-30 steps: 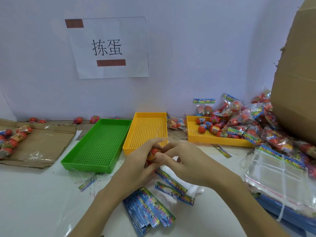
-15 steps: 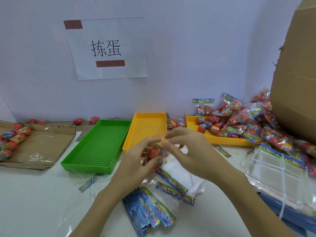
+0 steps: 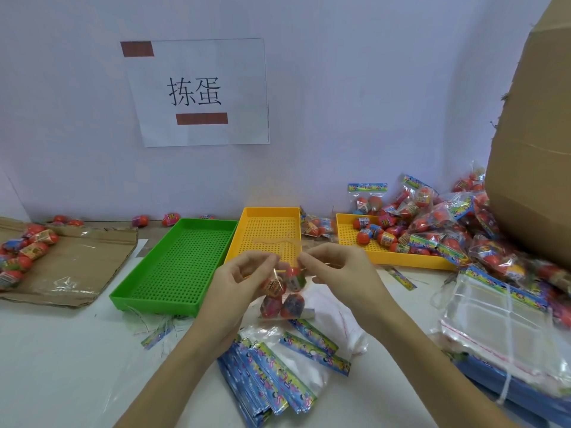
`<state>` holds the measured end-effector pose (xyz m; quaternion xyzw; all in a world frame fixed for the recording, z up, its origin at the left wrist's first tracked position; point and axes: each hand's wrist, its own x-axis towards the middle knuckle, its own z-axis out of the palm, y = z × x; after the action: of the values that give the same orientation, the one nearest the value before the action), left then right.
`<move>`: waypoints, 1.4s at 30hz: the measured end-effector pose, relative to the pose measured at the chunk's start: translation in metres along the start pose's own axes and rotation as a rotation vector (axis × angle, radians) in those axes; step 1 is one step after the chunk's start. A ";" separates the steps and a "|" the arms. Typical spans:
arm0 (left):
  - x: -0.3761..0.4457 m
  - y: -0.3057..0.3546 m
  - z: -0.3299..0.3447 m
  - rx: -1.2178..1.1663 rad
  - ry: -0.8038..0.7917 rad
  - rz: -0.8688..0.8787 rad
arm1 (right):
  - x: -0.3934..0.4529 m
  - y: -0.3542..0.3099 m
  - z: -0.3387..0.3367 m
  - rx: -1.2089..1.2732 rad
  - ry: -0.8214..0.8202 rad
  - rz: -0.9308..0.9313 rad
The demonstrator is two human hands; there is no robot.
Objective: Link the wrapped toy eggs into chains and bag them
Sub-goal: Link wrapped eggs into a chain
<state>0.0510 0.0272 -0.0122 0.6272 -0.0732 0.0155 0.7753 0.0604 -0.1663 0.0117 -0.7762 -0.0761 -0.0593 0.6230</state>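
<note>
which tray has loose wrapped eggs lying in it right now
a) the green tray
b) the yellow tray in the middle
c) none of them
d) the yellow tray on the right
d: the right yellow tray holds several wrapped toy eggs, while the green tray and the middle yellow tray show only bare perforated floor.

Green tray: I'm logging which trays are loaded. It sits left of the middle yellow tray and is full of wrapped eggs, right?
Not quite. The head view shows the green tray left of the middle yellow tray, but nothing lies in it. Wrapped eggs lie in the far right yellow tray.
</note>
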 end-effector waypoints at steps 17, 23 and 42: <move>0.001 0.005 -0.004 -0.194 0.147 -0.163 | 0.004 -0.003 -0.011 -0.052 -0.025 0.072; -0.003 0.003 0.002 -0.043 0.155 -0.087 | -0.009 0.001 0.015 -0.428 0.266 -0.462; -0.007 0.003 0.002 0.615 -0.018 0.430 | -0.007 -0.005 0.005 -0.645 0.058 -0.694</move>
<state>0.0435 0.0259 -0.0096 0.8012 -0.2021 0.1938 0.5288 0.0523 -0.1607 0.0142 -0.8568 -0.2913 -0.3064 0.2952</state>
